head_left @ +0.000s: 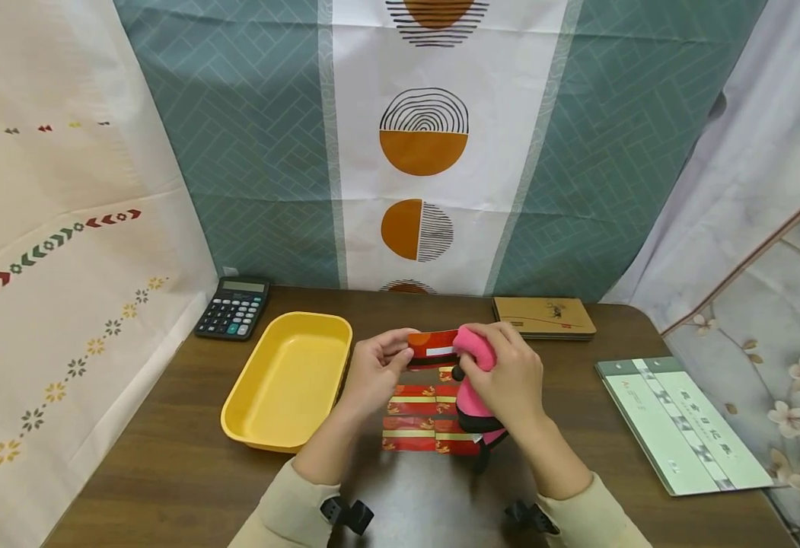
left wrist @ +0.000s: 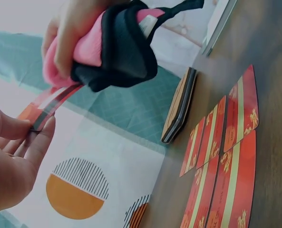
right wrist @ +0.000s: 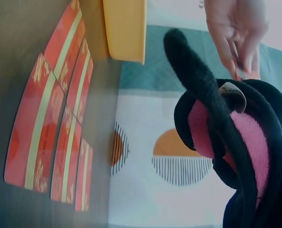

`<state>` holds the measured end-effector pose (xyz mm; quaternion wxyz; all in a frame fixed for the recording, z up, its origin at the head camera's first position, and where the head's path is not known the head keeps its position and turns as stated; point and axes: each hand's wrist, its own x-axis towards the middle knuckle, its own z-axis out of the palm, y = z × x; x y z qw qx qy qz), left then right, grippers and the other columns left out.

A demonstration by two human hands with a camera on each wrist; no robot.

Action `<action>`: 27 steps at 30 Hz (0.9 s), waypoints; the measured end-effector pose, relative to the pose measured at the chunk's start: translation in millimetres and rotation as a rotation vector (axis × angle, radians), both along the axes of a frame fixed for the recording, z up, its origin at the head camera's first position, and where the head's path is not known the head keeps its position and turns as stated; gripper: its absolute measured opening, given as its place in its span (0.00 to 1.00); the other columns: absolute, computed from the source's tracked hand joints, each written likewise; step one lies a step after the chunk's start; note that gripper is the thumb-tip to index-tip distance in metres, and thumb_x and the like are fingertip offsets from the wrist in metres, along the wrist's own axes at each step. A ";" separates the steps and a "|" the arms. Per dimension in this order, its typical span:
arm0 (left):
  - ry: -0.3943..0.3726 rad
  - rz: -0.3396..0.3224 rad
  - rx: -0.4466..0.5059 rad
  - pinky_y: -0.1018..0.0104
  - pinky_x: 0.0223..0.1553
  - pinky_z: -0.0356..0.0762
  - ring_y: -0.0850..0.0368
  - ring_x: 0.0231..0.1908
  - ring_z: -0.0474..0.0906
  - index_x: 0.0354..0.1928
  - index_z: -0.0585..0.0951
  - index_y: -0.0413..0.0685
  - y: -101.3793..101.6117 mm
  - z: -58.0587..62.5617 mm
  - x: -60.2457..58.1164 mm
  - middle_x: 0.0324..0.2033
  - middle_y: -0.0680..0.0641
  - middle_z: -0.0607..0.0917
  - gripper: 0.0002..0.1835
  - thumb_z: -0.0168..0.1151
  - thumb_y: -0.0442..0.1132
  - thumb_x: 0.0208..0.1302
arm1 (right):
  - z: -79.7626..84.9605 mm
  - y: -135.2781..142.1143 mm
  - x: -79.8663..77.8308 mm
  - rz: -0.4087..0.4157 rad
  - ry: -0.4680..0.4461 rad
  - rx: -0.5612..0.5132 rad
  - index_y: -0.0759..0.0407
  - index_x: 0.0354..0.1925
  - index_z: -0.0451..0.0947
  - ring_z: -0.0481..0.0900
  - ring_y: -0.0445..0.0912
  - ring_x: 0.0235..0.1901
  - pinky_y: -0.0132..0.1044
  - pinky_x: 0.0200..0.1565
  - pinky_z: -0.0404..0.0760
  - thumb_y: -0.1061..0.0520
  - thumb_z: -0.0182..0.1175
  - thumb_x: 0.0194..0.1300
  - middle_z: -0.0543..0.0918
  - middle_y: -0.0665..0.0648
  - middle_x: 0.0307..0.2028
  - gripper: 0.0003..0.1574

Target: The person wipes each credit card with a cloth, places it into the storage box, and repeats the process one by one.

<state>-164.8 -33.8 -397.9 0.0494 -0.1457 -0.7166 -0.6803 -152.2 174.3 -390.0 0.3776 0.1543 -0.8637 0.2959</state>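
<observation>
Between the thumb and fingers of my left hand (head_left: 372, 374) is a red card (head_left: 432, 340) with a black stripe and a white strip, raised above the table. My right hand (head_left: 514, 374) grips a soft pink-and-black plush cloth item (head_left: 471, 396) against the card's right end, covering that end. In the right wrist view the item's black tail-like strap (right wrist: 190, 64) and a small white tag (right wrist: 233, 95) show. Below the hands, several red cards (head_left: 409, 424) with pale gold bands lie side by side in two columns on the table.
To the left stands a yellow tray (head_left: 286, 380), with a black calculator (head_left: 233, 308) behind it. Brown notebooks (head_left: 545, 317) lie stacked at the back right. A pale green ledger (head_left: 683, 426) rests near the right edge of the wooden table (head_left: 167, 441). Patterned cloth (head_left: 256, 152) hangs behind.
</observation>
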 end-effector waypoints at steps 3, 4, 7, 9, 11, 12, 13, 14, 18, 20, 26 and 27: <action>-0.076 0.036 0.023 0.61 0.45 0.87 0.49 0.42 0.86 0.57 0.83 0.36 -3.6 1.3 -1.8 0.46 0.39 0.88 0.15 0.61 0.27 0.70 | 0.2 10.3 -3.2 -0.005 0.000 -0.008 0.58 0.47 0.86 0.80 0.51 0.27 0.43 0.24 0.77 0.61 0.77 0.49 0.83 0.59 0.37 0.24; -0.105 0.052 0.037 0.60 0.46 0.86 0.50 0.42 0.85 0.57 0.83 0.37 -5.1 1.8 -2.4 0.46 0.39 0.88 0.16 0.61 0.27 0.70 | 0.1 13.8 -4.1 -0.006 0.000 -0.014 0.58 0.48 0.86 0.80 0.52 0.28 0.43 0.25 0.77 0.62 0.77 0.49 0.83 0.59 0.38 0.24; -0.181 0.116 0.083 0.62 0.46 0.86 0.54 0.40 0.84 0.57 0.83 0.40 -10.6 1.8 -5.7 0.44 0.41 0.88 0.16 0.63 0.29 0.69 | -0.4 23.8 -5.3 -0.010 0.001 -0.038 0.59 0.48 0.86 0.81 0.53 0.30 0.45 0.26 0.78 0.63 0.76 0.48 0.84 0.60 0.39 0.25; -0.200 0.155 0.100 0.66 0.43 0.85 0.54 0.38 0.82 0.56 0.84 0.41 -15.6 3.7 -7.9 0.43 0.41 0.88 0.15 0.64 0.29 0.69 | -1.5 29.8 -6.1 -0.007 0.008 -0.053 0.59 0.48 0.86 0.81 0.54 0.32 0.45 0.27 0.78 0.63 0.76 0.48 0.84 0.60 0.39 0.25; -0.203 0.187 0.107 0.69 0.42 0.84 0.55 0.38 0.81 0.55 0.85 0.42 -21.1 6.1 -10.6 0.43 0.42 0.88 0.15 0.64 0.30 0.68 | -2.7 34.8 -7.0 -0.007 0.012 -0.060 0.60 0.48 0.86 0.82 0.54 0.33 0.46 0.28 0.79 0.63 0.76 0.48 0.84 0.61 0.40 0.25; -0.201 0.199 0.108 0.71 0.41 0.84 0.56 0.38 0.81 0.55 0.85 0.42 -24.2 8.2 -11.7 0.43 0.43 0.87 0.15 0.65 0.30 0.68 | -3.3 37.0 -7.4 -0.009 0.014 -0.061 0.60 0.48 0.86 0.82 0.54 0.33 0.47 0.28 0.79 0.63 0.76 0.49 0.84 0.61 0.40 0.24; -0.198 0.206 0.114 0.71 0.40 0.84 0.56 0.38 0.80 0.56 0.85 0.42 -28.0 10.3 -12.9 0.43 0.43 0.87 0.15 0.64 0.29 0.68 | -4.0 38.9 -7.8 -0.010 0.015 -0.063 0.60 0.48 0.86 0.82 0.54 0.34 0.47 0.28 0.79 0.63 0.76 0.49 0.85 0.61 0.41 0.24; -0.197 0.213 0.118 0.74 0.38 0.82 0.56 0.38 0.80 0.56 0.84 0.42 -32.1 12.5 -14.1 0.43 0.43 0.86 0.16 0.64 0.29 0.69 | -4.6 40.7 -8.0 -0.012 0.014 -0.064 0.60 0.48 0.86 0.82 0.55 0.34 0.47 0.28 0.79 0.63 0.76 0.49 0.85 0.61 0.41 0.24; -0.177 0.249 0.127 0.75 0.39 0.83 0.59 0.38 0.81 0.60 0.82 0.40 -53.5 18.7 -22.5 0.44 0.42 0.84 0.17 0.63 0.29 0.70 | -6.6 47.1 -8.2 -0.021 0.007 -0.069 0.61 0.48 0.86 0.82 0.55 0.36 0.48 0.29 0.80 0.64 0.76 0.48 0.85 0.62 0.41 0.25; -0.182 0.272 0.138 0.74 0.41 0.84 0.61 0.39 0.82 0.61 0.81 0.39 -66.4 20.3 -27.1 0.46 0.42 0.84 0.19 0.62 0.29 0.70 | -7.5 49.8 -8.3 -0.021 0.008 -0.071 0.61 0.48 0.86 0.82 0.55 0.36 0.48 0.29 0.80 0.64 0.76 0.48 0.85 0.62 0.41 0.25; -0.218 0.307 0.152 0.71 0.43 0.85 0.63 0.39 0.83 0.64 0.78 0.35 -100.5 20.6 -37.2 0.47 0.45 0.86 0.20 0.61 0.30 0.71 | -10.7 55.9 -8.1 -0.027 0.013 -0.075 0.62 0.48 0.86 0.82 0.54 0.37 0.47 0.29 0.80 0.64 0.76 0.48 0.85 0.61 0.41 0.25; -0.222 0.310 0.143 0.71 0.43 0.85 0.64 0.39 0.84 0.64 0.78 0.35 -105.0 19.7 -38.7 0.48 0.46 0.86 0.20 0.61 0.31 0.71 | -11.4 56.7 -8.0 -0.027 0.012 -0.076 0.62 0.48 0.86 0.82 0.54 0.37 0.47 0.29 0.80 0.64 0.76 0.48 0.85 0.61 0.41 0.25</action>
